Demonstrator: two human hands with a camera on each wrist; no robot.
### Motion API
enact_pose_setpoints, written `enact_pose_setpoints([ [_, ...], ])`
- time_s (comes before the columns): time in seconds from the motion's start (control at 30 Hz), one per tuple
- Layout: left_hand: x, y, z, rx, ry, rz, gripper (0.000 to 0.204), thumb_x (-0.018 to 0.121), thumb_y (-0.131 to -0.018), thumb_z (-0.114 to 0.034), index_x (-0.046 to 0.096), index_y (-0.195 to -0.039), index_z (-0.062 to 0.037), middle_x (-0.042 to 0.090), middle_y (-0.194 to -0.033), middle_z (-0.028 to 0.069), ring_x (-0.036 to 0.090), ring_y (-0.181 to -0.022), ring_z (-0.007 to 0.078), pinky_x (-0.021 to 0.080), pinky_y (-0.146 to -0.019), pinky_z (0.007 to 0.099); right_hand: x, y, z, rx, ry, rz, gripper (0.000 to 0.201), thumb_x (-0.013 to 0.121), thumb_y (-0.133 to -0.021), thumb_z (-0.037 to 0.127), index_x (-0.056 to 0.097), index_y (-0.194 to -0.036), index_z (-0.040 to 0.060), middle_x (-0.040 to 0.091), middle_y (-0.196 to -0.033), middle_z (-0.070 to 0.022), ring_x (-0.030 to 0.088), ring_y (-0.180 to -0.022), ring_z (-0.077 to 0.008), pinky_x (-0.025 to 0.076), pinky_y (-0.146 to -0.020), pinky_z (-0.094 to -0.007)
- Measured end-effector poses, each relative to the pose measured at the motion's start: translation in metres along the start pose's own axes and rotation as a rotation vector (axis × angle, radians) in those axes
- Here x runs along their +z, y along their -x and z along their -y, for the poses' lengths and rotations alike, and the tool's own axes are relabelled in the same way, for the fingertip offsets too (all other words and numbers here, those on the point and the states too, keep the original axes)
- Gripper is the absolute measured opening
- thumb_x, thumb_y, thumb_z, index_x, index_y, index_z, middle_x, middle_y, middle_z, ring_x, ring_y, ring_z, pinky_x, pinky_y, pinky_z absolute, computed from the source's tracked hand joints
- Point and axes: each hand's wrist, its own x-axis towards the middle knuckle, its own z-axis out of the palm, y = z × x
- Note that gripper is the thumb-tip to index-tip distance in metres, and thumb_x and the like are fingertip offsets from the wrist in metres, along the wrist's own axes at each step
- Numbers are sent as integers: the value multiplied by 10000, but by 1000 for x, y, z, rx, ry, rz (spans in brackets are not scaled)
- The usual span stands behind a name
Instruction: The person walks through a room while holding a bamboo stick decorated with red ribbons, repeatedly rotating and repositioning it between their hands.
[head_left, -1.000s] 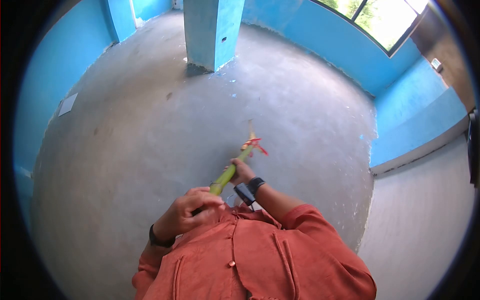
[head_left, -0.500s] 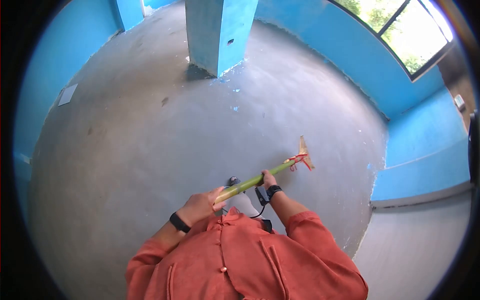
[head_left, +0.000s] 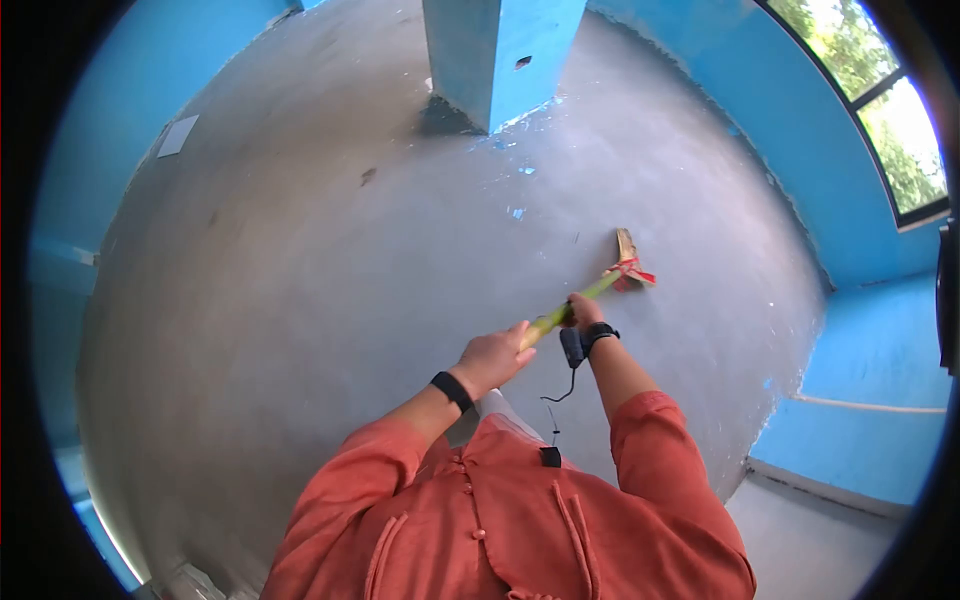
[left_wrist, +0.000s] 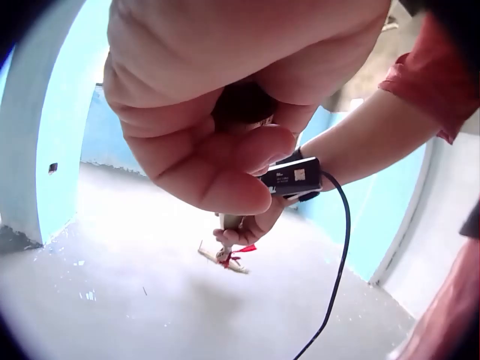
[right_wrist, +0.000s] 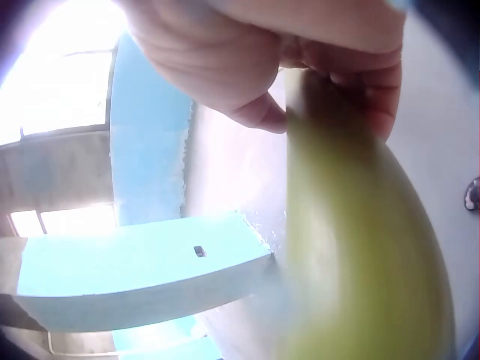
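Both hands hold a green bamboo pole (head_left: 540,328) that slants forward and to the right over the floor. At its far end a pale wooden crosspiece (head_left: 626,244) is tied on with red cloth strips (head_left: 630,270). The left hand (head_left: 492,360) grips the near end, its fingers curled round it in the left wrist view. Farther up, the right hand (head_left: 585,310) wraps the pole, just short of the crosspiece. In the right wrist view the smooth bamboo (right_wrist: 352,247) fills much of the picture below the fingers. The crosspiece appears close over the floor.
A blue pillar (head_left: 485,65) rises from the grey floor (head_left: 350,290) ahead. Blue walls run along both sides, with a window (head_left: 880,100) at the right. A white sheet (head_left: 178,136) lies by the left wall. A black cable (left_wrist: 341,247) hangs from the right wrist's device (left_wrist: 296,176).
The pole has swung to the right and forward, its crosspiece now farther from the body. Both arms reach out more, and the left hand has moved away from the chest. The head view has shifted.
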Motion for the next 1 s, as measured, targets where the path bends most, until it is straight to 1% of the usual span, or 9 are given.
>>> enact_pose_setpoints([
  [0.23, -65, 127, 34, -240, -174, -163, 437, 592, -771, -248, 485, -1172, -111, 629, -878, 122, 610, -753, 306, 491, -629, 396, 128, 32, -50, 223, 191, 404, 298, 457, -843, 296, 475, -875, 0, 562, -709, -153, 594, -564, -272, 513, -498, -382],
  [0.3, -82, 180, 26, -338, -189, -229, 417, 608, -757, -243, 517, -1140, -105, 630, -858, 125, 610, -742, 305, 490, -623, 393, 164, 71, -66, 427, 189, 591, 356, 446, -860, 354, 489, -887, 2, 595, -722, -158, 612, -572, -267, 511, -486, -360],
  [0.47, -146, 278, -49, -587, -230, -427, 319, 650, -712, -215, 594, -997, -84, 631, -785, 127, 619, -685, 282, 486, -595, 377, 244, 190, -65, 545, 423, 934, 391, 451, -863, 416, 499, -916, 32, 605, -731, -135, 625, -598, -234, 520, -498, -326],
  [0.53, -154, 295, -75, -685, -229, -513, 280, 658, -698, -202, 610, -945, -77, 633, -775, 125, 622, -668, 266, 484, -587, 367, 271, 224, -66, 709, 288, 1144, 321, 477, -870, 375, 461, -938, 62, 591, -766, -106, 611, -620, -200, 480, -472, -264],
  [0.6, -151, 301, -93, -491, -353, -821, 212, 675, -662, -183, 612, -843, -92, 590, -638, 75, 578, -533, 220, 464, -535, 338, 287, 248, -72, 696, 283, 1196, 295, 483, -868, 360, 451, -935, 74, 580, -762, -95, 594, -612, -192, 474, -478, -267],
  [0.63, -149, 300, -101, -505, -351, -846, 212, 675, -662, -183, 612, -843, -92, 590, -638, 75, 578, -533, 220, 464, -535, 338, 294, 257, -77, 685, 244, 1242, 270, 488, -866, 344, 442, -931, 86, 569, -758, -84, 577, -604, -183, 469, -485, -270],
  [0.73, -135, 297, -109, -203, -626, -769, 183, 685, -605, -174, 588, -756, -136, 366, -482, -13, 430, -405, 165, 396, -470, 295, 295, 292, -83, 666, 211, 1195, 242, 514, -837, 333, 435, -895, 111, 560, -797, -84, 536, -639, -180, 436, -509, -282],
  [0.9, -128, 324, -105, -207, -552, -806, 184, 689, -602, -175, 588, -751, -139, 383, -494, -11, 441, -422, 161, 395, -470, 295, 285, 295, -71, 669, 177, 1246, 278, 502, -834, 333, 423, -915, 79, 537, -866, -128, 501, -701, -220, 377, -497, -286],
  [1.0, -118, 327, -75, -185, -403, -826, 180, 691, -630, -184, 596, -777, -141, 416, -515, 2, 459, -439, 172, 401, -469, 292, 264, 261, -58, 565, 329, 984, 250, 478, -856, 334, 446, -880, 87, 538, -804, -86, 504, -695, -196, 385, -516, -292],
])
